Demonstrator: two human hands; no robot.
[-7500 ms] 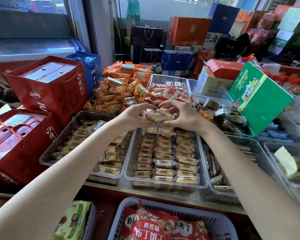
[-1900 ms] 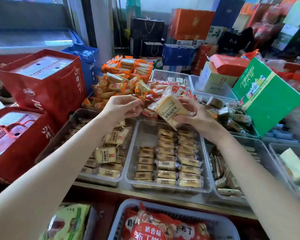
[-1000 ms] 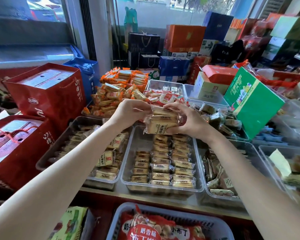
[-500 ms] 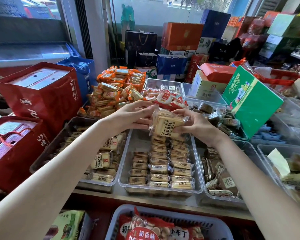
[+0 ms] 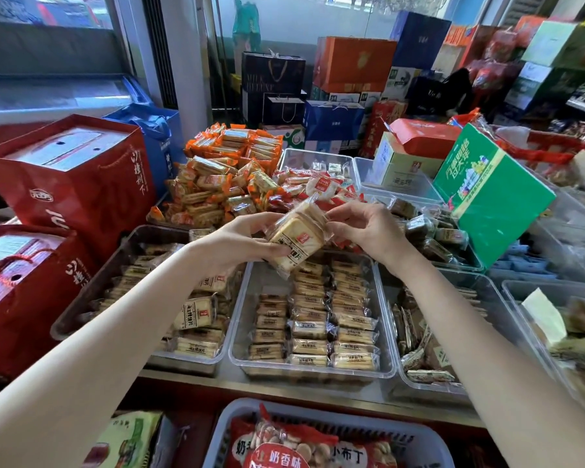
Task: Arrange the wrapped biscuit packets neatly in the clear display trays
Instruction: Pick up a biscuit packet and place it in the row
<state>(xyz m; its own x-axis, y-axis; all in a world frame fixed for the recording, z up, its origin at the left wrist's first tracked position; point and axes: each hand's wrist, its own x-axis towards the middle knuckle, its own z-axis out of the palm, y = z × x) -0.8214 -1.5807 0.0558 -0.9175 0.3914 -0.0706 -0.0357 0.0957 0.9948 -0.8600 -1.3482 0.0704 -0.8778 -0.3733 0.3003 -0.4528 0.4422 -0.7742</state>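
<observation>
Head view: biscuit packets (image 5: 298, 239) now tilted label-up at frame centre, gripped by left hand (image 5: 240, 243), pinched by right hand (image 5: 365, 231). Probably being squared for middle clear tray (image 5: 387, 363) below.

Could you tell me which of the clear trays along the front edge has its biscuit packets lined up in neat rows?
The middle tray, directly below the held packet: three tidy columns. The left tray holds a loose jumble.
</observation>
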